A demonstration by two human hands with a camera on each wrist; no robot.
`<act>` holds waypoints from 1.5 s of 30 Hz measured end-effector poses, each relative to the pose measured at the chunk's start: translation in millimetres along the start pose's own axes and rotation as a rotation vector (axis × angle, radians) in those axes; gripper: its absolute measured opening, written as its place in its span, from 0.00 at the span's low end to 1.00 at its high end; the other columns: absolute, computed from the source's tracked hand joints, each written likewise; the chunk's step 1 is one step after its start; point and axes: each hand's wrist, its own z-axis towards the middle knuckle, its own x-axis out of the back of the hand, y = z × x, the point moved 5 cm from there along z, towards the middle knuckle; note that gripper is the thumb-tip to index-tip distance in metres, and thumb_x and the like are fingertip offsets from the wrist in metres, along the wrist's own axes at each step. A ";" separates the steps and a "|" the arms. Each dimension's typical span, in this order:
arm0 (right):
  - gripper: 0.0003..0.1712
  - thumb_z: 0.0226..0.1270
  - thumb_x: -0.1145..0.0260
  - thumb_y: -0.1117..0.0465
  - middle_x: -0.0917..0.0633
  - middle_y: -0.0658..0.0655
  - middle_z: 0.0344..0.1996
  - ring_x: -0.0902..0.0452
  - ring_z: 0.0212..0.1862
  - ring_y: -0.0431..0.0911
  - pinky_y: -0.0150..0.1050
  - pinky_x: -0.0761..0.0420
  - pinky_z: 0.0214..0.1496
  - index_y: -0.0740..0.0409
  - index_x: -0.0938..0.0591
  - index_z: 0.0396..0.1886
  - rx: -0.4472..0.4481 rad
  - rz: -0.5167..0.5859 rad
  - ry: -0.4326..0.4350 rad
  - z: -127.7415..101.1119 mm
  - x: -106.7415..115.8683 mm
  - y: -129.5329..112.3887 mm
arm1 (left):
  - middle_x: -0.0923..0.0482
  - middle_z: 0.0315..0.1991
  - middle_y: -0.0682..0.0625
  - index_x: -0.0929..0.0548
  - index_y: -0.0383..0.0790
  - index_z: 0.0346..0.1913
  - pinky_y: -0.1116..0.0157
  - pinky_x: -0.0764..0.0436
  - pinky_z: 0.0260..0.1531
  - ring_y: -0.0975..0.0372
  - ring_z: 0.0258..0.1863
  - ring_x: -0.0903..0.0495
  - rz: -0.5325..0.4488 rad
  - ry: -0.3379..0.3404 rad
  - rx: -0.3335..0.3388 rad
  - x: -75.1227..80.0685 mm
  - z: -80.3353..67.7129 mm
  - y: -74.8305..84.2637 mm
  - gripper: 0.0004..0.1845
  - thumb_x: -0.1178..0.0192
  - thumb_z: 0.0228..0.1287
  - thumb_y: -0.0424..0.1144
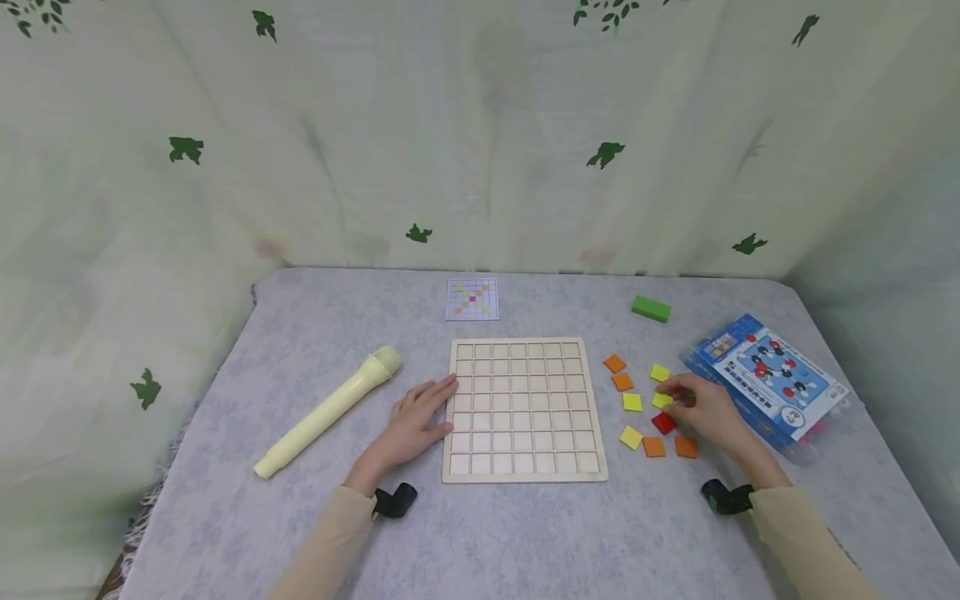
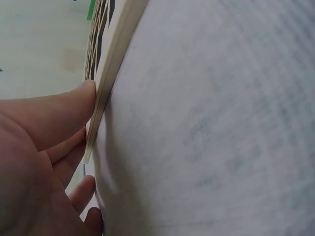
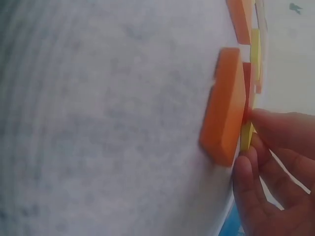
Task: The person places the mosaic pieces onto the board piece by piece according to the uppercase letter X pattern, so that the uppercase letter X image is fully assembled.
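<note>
Eight small square tiles lie in the loose group: four orange [image 1: 614, 363], three yellow [image 1: 632, 402], one red [image 1: 663, 423]. There is one pale wooden grid board [image 1: 523, 408], seven cells across and seven down, one small printed pattern card [image 1: 472, 298], one green rectangular block [image 1: 650, 308], one cream plastic tube [image 1: 327, 410], and one blue packaged kit [image 1: 772, 380]

- The left hand [image 1: 416, 421] rested flat against a wooden grid board [image 1: 522, 408].
- The right hand [image 1: 705, 412] touched a yellow tile [image 1: 662, 400] among scattered coloured tiles.
</note>
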 end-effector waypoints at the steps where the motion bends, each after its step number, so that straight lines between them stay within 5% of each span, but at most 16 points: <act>1: 0.15 0.63 0.34 0.69 0.19 0.63 0.47 0.23 0.46 0.55 0.49 0.22 0.46 0.64 0.20 0.50 -0.001 0.000 -0.004 -0.3 0.5 0.4 | 0.51 0.75 0.49 0.43 0.41 0.74 0.38 0.57 0.60 0.47 0.72 0.55 0.000 -0.001 0.001 0.0 0.0 -0.2 0.35 0.42 0.68 0.38; 29: 0.18 0.60 0.35 0.69 0.21 0.62 0.47 0.26 0.46 0.55 0.52 0.24 0.49 0.65 0.20 0.51 0.030 -0.104 -0.040 12.5 -3.0 -10.4 | 0.52 0.75 0.50 0.44 0.41 0.75 0.38 0.59 0.61 0.48 0.72 0.57 -0.041 -0.011 -0.002 0.3 -1.2 -1.9 0.35 0.43 0.68 0.38; 37: 0.16 0.61 0.35 0.72 0.20 0.57 0.44 0.25 0.46 0.52 0.50 0.23 0.49 0.63 0.19 0.50 0.156 -0.033 -0.043 36.6 -18.4 -58.7 | 0.52 0.75 0.50 0.43 0.40 0.74 0.39 0.60 0.61 0.47 0.72 0.58 -0.055 -0.011 0.002 0.2 -2.2 -1.0 0.35 0.42 0.68 0.37; 45: 0.16 0.59 0.36 0.73 0.20 0.56 0.43 0.24 0.46 0.51 0.44 0.23 0.48 0.64 0.18 0.48 0.271 0.007 -0.119 78.4 -61.6 -116.0 | 0.53 0.76 0.51 0.44 0.42 0.75 0.37 0.60 0.60 0.48 0.73 0.59 -0.077 -0.020 0.010 -0.2 -2.0 -0.9 0.35 0.42 0.68 0.37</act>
